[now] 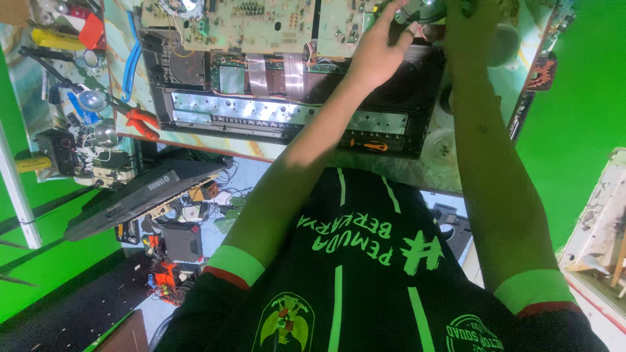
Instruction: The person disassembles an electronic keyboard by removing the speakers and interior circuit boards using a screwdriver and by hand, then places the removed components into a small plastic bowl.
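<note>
An opened black electronic keyboard chassis lies on the bench with green circuit boards, flat ribbon cables and a long metal strip exposed. My left hand reaches to the chassis's far right end, thumb and fingers closed on a round grey part at the frame's top edge. My right hand is pressed against the same round part from the right. Its fingers are cut off by the frame edge. A small orange-and-black screwdriver lies inside the chassis below my left forearm.
Red-handled pliers lie at the chassis's left corner, with several tools and lamps further left. Round pale speaker cones sit at the right end. A second black keyboard and tangled wires are below the bench. Green walls surround.
</note>
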